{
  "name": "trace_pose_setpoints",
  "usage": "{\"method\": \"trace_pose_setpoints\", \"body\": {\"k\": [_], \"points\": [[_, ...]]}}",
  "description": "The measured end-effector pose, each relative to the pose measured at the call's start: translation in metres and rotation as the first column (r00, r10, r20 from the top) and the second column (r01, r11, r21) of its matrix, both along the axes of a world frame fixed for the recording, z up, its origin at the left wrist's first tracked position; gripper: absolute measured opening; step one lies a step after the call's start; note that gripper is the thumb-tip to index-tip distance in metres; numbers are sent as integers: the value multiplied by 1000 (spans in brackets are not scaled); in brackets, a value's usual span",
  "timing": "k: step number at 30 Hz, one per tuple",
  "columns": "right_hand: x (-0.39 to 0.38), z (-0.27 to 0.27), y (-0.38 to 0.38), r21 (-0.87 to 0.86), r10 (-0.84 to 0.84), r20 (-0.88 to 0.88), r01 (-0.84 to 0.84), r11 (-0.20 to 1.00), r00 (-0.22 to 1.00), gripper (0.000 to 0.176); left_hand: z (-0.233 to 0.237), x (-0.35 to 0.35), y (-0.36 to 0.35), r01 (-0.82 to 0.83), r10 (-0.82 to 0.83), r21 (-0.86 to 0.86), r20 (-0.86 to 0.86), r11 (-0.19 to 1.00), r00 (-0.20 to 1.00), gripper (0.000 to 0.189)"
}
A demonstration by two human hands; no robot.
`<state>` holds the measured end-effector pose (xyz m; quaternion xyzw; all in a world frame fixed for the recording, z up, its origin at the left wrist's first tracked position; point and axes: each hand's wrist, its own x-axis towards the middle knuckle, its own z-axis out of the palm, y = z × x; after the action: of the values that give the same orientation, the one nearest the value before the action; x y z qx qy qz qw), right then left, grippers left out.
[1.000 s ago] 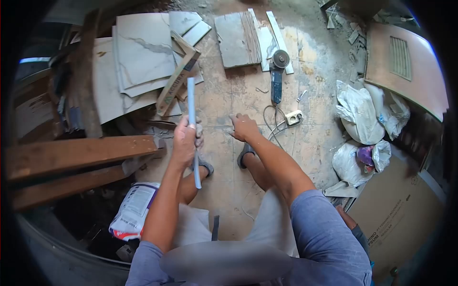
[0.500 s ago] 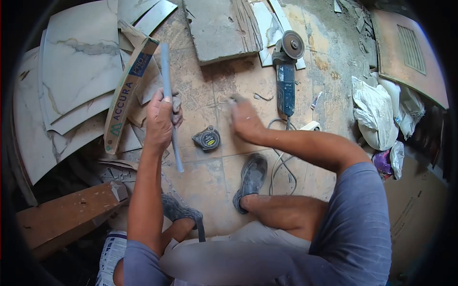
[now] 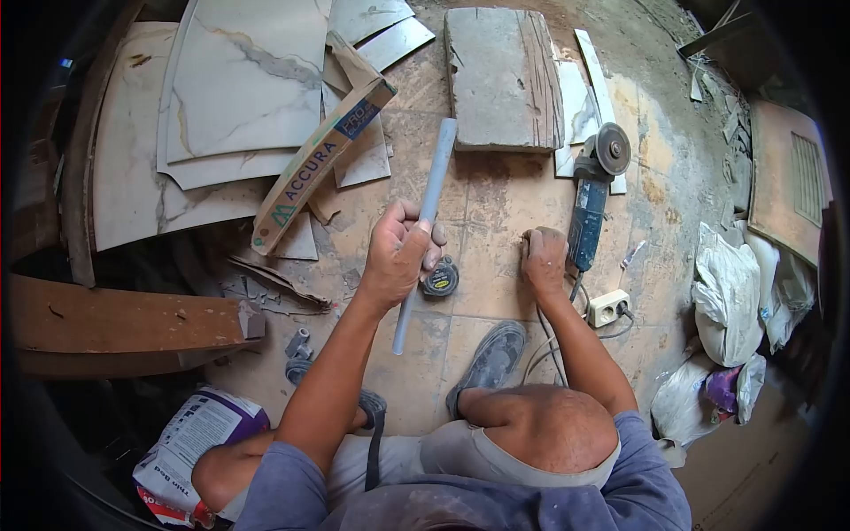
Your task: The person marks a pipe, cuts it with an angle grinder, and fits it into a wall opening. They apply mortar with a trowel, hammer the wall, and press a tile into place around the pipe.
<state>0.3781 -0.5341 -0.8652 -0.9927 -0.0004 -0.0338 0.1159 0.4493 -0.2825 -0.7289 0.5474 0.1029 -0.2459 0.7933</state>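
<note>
A grey pipe (image 3: 436, 177) slants upright in my left hand (image 3: 398, 252), whose fingers are wrapped round its middle. Just right of that hand a black tape measure (image 3: 440, 278) with a yellow label lies on the tiled floor, partly hidden behind the fingers. My right hand (image 3: 544, 257) is low over the floor, fingers curled, left of a blue angle grinder (image 3: 588, 212); whatever is in its fingers is too small to make out. The grinder's cable runs down past my right wrist.
Marble-pattern tiles (image 3: 243, 80) and a long ACCURA carton (image 3: 310, 168) lie at the left. A concrete slab (image 3: 500, 80) is ahead. A white power socket (image 3: 608, 308) sits at the right, near plastic bags (image 3: 726, 292). A brown beam (image 3: 124, 314) juts in from the left.
The view has shifted, so the surroundings appear further right. My right hand has moved away from the tape measure toward the grinder's cable end. My left hand still holds the pipe, now nearer the tape measure.
</note>
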Motion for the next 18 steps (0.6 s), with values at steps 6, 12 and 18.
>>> {"method": "trace_pose_setpoints", "body": {"k": [6, 12, 18], "points": [[30, 106, 42, 717, -9, 44, -25, 697, 999, 11, 5, -3, -6, 69, -71, 78, 16, 995, 997, 18], [36, 162, 77, 866, 91, 16, -59, 496, 996, 15, 16, 1, -11, 116, -122, 79, 65, 990, 990, 18], [40, 161, 82, 858, 110, -20, -39, 512, 994, 15, 25, -5, -11, 141, -151, 111, 89, 984, 985, 20]]}}
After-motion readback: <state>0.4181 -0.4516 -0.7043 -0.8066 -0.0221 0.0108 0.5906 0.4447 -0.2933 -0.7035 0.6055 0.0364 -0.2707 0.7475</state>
